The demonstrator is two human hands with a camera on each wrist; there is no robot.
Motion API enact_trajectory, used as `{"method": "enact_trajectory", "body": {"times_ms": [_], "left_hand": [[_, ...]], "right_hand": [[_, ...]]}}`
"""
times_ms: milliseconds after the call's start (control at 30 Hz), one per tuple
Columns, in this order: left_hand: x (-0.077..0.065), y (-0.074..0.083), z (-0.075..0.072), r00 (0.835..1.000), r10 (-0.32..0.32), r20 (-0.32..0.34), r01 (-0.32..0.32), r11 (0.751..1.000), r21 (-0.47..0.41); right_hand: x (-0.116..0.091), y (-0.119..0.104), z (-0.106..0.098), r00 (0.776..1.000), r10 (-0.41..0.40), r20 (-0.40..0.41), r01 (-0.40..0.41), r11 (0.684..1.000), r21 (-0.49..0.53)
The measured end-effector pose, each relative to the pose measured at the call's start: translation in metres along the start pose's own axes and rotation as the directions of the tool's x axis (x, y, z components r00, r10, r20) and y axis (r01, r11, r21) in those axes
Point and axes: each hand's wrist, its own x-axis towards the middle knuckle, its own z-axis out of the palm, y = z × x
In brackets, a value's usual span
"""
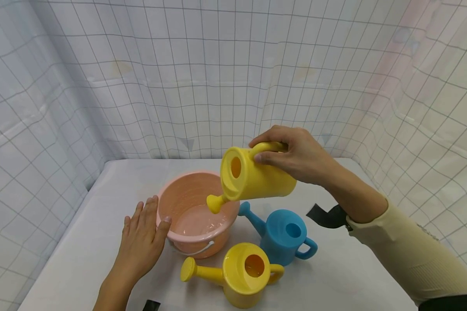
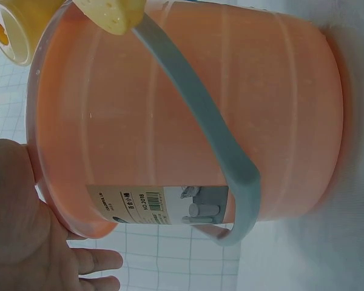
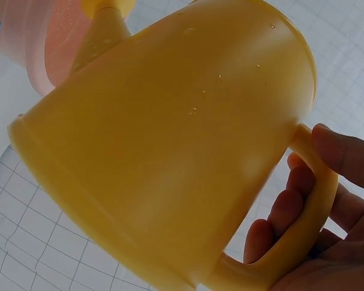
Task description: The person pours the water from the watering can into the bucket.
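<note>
My right hand (image 1: 299, 153) grips the handle of a yellow watering can (image 1: 257, 177), its fingers curled round it in the right wrist view. That can is tipped to the left, with its spout rose over the pink bucket (image 1: 198, 238). Some water shows in the bottom of the bucket. My left hand (image 1: 142, 242) rests against the bucket's left rim with its fingers straight; the left wrist view shows the palm (image 2: 18, 218) at the rim. A second yellow watering can (image 1: 241, 280) stands upright in front of the bucket, with liquid visible in its opening.
A blue watering can (image 1: 284, 237) stands upright to the right of the bucket, its spout pointing left. White cloth covers the table (image 1: 334, 276). Grid-patterned curtains (image 1: 233, 86) hang behind and at both sides. A black strap dangles from my right wrist.
</note>
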Motion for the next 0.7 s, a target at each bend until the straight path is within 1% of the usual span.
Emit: {"method": "enact_trajectory", "body": {"times_ms": [333,700], "left_hand": [[0.0,0.0003,0.0004,1.0,0.0,-0.003,0.0,1.0,0.002],[0.0,-0.0002,0.001,1.0,0.0,0.0,0.0,1.0,0.0]], "right_hand": [[-0.0016,0.0031,-0.0015,1.0,-0.004,-0.015,0.004,1.0,-0.008],[-0.0052,0.008,-0.0032,0.999,-0.012,-0.047,0.013,0.999,0.03]]}}
